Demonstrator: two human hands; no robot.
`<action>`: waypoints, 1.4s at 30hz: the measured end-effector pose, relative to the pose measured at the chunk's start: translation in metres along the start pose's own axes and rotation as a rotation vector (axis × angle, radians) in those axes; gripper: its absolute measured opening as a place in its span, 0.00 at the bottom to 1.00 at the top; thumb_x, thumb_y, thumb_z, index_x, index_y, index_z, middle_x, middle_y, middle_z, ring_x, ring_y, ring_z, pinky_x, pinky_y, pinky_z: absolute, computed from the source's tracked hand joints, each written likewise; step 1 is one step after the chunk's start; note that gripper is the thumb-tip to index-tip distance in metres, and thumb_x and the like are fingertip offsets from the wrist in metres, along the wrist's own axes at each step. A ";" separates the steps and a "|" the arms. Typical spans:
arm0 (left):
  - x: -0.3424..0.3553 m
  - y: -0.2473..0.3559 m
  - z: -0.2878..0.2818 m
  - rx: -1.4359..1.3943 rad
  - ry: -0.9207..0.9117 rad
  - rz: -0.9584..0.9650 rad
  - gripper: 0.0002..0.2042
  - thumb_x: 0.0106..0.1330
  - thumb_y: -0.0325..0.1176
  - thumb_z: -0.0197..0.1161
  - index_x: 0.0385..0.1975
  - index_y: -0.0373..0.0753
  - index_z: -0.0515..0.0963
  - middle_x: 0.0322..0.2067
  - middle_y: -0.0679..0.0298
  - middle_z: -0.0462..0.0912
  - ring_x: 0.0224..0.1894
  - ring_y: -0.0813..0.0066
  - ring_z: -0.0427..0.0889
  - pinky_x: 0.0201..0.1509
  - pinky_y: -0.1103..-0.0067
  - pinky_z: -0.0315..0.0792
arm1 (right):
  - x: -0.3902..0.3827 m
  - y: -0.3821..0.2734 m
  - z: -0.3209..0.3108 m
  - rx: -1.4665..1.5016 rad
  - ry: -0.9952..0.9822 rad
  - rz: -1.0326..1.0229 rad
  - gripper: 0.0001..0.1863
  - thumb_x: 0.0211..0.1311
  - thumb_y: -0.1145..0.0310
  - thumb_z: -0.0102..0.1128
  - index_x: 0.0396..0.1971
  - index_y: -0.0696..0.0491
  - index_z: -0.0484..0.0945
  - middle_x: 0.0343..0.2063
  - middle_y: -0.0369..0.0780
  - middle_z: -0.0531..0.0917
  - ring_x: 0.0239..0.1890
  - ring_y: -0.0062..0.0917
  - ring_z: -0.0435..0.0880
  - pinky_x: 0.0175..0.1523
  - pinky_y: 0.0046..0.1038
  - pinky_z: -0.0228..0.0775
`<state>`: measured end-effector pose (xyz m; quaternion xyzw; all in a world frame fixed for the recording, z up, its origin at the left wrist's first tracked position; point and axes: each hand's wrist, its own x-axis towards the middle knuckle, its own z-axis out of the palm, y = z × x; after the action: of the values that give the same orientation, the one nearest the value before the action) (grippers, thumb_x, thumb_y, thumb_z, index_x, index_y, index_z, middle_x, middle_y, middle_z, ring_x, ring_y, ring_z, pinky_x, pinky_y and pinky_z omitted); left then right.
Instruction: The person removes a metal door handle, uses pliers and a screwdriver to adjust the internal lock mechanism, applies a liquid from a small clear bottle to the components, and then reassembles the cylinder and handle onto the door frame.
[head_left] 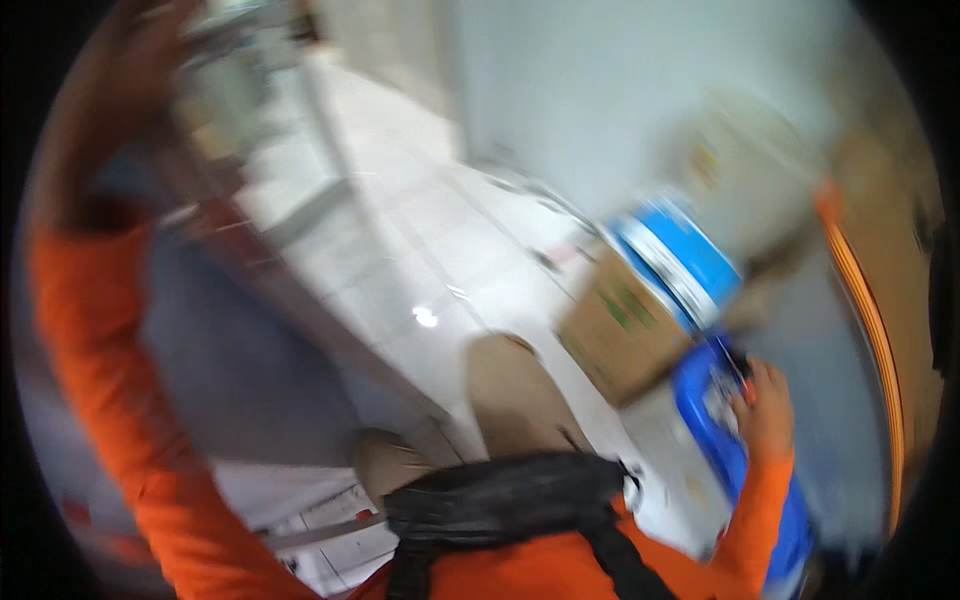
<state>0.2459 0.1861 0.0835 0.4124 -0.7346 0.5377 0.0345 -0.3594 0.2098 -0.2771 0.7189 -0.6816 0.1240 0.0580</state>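
My right hand (768,410) is closed around a small tool with a black and red handle (746,372); blur hides its exact kind. It is over a blue plastic tub (692,402) that has pale things inside, too smeared to name. My left arm reaches up along the left side, and my left hand (125,95) is at the upper left, near the end of a dark panel (270,330). Motion blur smears its fingers, and whether it touches anything cannot be made out.
A brown cardboard box (625,325) stands right of my legs, with a blue and white package (680,255) on top. Behind it is a whitish bucket (750,165). An orange cable or hose (868,320) hangs at the right. White tiles (420,240) cover the floor.
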 end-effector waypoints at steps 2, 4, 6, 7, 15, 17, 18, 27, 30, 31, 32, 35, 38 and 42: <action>0.022 0.028 -0.007 -0.057 0.148 -0.034 0.10 0.75 0.36 0.57 0.34 0.37 0.79 0.28 0.62 0.79 0.29 0.72 0.75 0.41 0.75 0.77 | 0.036 -0.082 -0.034 0.704 -0.007 -0.081 0.33 0.53 0.81 0.67 0.63 0.56 0.75 0.60 0.45 0.79 0.50 0.34 0.83 0.58 0.36 0.76; 0.037 0.043 -0.016 -0.137 0.283 0.020 0.15 0.66 0.36 0.63 0.16 0.43 0.78 0.08 0.69 0.72 0.09 0.73 0.65 0.32 0.73 0.76 | 0.099 -0.168 -0.044 0.882 0.224 -0.495 0.32 0.55 0.81 0.66 0.63 0.57 0.75 0.59 0.44 0.79 0.48 0.27 0.82 0.55 0.30 0.76; 0.020 0.048 -0.026 -0.125 0.242 -0.005 0.15 0.66 0.36 0.64 0.16 0.43 0.77 0.08 0.68 0.71 0.10 0.72 0.66 0.32 0.73 0.75 | 0.146 -0.264 -0.073 1.301 0.136 -0.717 0.31 0.61 0.78 0.64 0.66 0.56 0.71 0.62 0.43 0.78 0.46 0.24 0.83 0.55 0.27 0.76; 0.018 0.050 -0.039 -0.125 0.234 -0.028 0.15 0.67 0.36 0.64 0.15 0.43 0.77 0.09 0.67 0.71 0.11 0.71 0.67 0.31 0.72 0.74 | 0.163 -0.303 -0.098 1.453 0.069 -0.829 0.32 0.63 0.76 0.64 0.68 0.55 0.69 0.64 0.43 0.77 0.45 0.23 0.84 0.54 0.27 0.77; -0.013 0.038 -0.046 -0.546 0.576 -0.131 0.15 0.81 0.35 0.52 0.45 0.31 0.84 0.33 0.62 0.85 0.35 0.77 0.81 0.39 0.78 0.75 | 0.235 -0.469 -0.168 1.318 0.320 -1.509 0.26 0.67 0.69 0.65 0.65 0.47 0.75 0.50 0.42 0.83 0.39 0.33 0.85 0.49 0.32 0.80; -0.029 0.050 -0.047 -0.551 0.745 -0.366 0.15 0.81 0.35 0.53 0.47 0.30 0.83 0.32 0.63 0.84 0.33 0.77 0.80 0.37 0.79 0.74 | 0.243 -0.475 -0.167 1.340 0.347 -1.518 0.23 0.67 0.68 0.66 0.62 0.46 0.79 0.47 0.41 0.83 0.39 0.33 0.84 0.48 0.32 0.79; -0.038 0.061 -0.049 -0.570 0.927 -0.605 0.14 0.81 0.34 0.53 0.48 0.30 0.83 0.30 0.64 0.84 0.30 0.78 0.79 0.36 0.80 0.74 | 0.243 -0.476 -0.168 1.346 0.367 -1.507 0.19 0.67 0.66 0.66 0.58 0.45 0.82 0.43 0.40 0.82 0.40 0.33 0.84 0.48 0.32 0.78; -0.073 0.102 -0.049 -0.555 0.404 -1.203 0.15 0.77 0.41 0.62 0.47 0.34 0.85 0.33 0.67 0.84 0.39 0.83 0.77 0.46 0.82 0.72 | 0.241 -0.469 -0.174 1.300 0.431 -1.520 0.18 0.67 0.67 0.66 0.57 0.44 0.84 0.37 0.37 0.83 0.40 0.32 0.83 0.47 0.32 0.77; -0.075 0.088 -0.037 -0.712 0.385 -1.132 0.15 0.74 0.43 0.66 0.40 0.36 0.87 0.29 0.72 0.82 0.31 0.87 0.74 0.36 0.85 0.70 | 0.252 -0.468 -0.172 1.294 0.421 -1.550 0.18 0.67 0.66 0.66 0.57 0.44 0.84 0.37 0.37 0.83 0.40 0.32 0.83 0.47 0.32 0.77; -0.076 0.086 -0.036 -0.778 0.369 -1.152 0.14 0.74 0.43 0.66 0.39 0.37 0.87 0.25 0.74 0.80 0.26 0.89 0.70 0.29 0.86 0.65 | 0.256 -0.467 -0.171 1.297 0.422 -1.547 0.18 0.67 0.66 0.66 0.57 0.44 0.84 0.37 0.37 0.83 0.40 0.32 0.83 0.47 0.32 0.77; -0.072 0.086 -0.035 -0.812 0.358 -1.155 0.14 0.74 0.44 0.67 0.39 0.37 0.87 0.24 0.75 0.78 0.24 0.90 0.67 0.26 0.87 0.62 | 0.260 -0.464 -0.171 1.301 0.436 -1.554 0.18 0.67 0.65 0.66 0.56 0.44 0.84 0.37 0.37 0.83 0.39 0.32 0.83 0.46 0.31 0.78; -0.066 0.088 -0.026 -0.866 0.385 -1.161 0.14 0.74 0.44 0.67 0.37 0.39 0.87 0.19 0.78 0.74 0.18 0.93 0.58 0.19 0.88 0.52 | 0.272 -0.463 -0.166 1.310 0.470 -1.566 0.17 0.68 0.63 0.66 0.55 0.45 0.84 0.37 0.37 0.83 0.38 0.31 0.84 0.45 0.30 0.79; -0.059 0.090 -0.021 -0.830 0.400 -1.156 0.13 0.73 0.44 0.67 0.37 0.39 0.87 0.18 0.79 0.72 0.17 0.93 0.57 0.19 0.88 0.51 | 0.287 -0.467 -0.166 1.244 0.609 -1.579 0.15 0.68 0.63 0.66 0.53 0.46 0.82 0.37 0.36 0.84 0.37 0.31 0.86 0.44 0.30 0.81; -0.055 0.097 -0.020 -0.837 0.383 -1.235 0.13 0.73 0.43 0.68 0.38 0.38 0.87 0.18 0.79 0.72 0.17 0.93 0.57 0.19 0.88 0.52 | 0.286 -0.463 -0.159 1.079 0.917 -1.468 0.12 0.69 0.64 0.64 0.49 0.47 0.79 0.39 0.36 0.85 0.38 0.33 0.87 0.43 0.31 0.82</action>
<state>0.2124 0.2418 -0.0091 0.6001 -0.4946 0.1601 0.6079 0.0970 0.0039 -0.0111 0.7728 0.1620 0.6120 0.0433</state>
